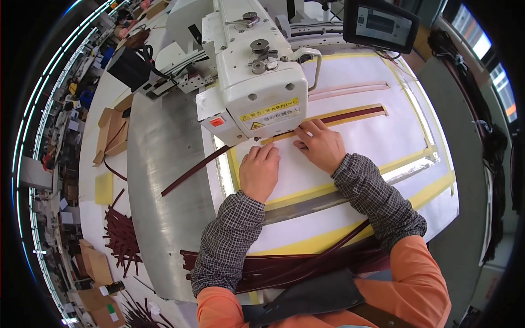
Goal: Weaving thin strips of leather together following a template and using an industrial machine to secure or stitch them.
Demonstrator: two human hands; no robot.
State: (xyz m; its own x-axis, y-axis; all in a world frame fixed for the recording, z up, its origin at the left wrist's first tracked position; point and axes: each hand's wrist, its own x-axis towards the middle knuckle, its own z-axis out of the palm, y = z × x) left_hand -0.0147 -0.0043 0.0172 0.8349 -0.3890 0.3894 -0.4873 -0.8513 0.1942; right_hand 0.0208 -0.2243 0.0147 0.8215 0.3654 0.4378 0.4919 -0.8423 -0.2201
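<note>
A long dark red strip [354, 116] lies along a yellow-edged slot in the white template [350, 143], partly hidden under the sewing machine head [265, 82]. My right hand [324, 146] has its curled fingertips on the strip, just right of the head. Lower left of it, my left hand [260, 170] rests on the template with fingers bent together. Its fingertips point at the slot's left end; whatever they pinch is hidden. Left of the head, a dark red strip [194, 170] sticks out across the metal plate [169, 131]; whether both are one piece I cannot tell.
More dark red strips [273, 271] lie along the table's front edge by my body. A loose bundle of strips [121, 234] sits at the left, near a yellow pad [103, 188] and an open cardboard box [114, 131]. A control screen [381, 26] stands at the back right.
</note>
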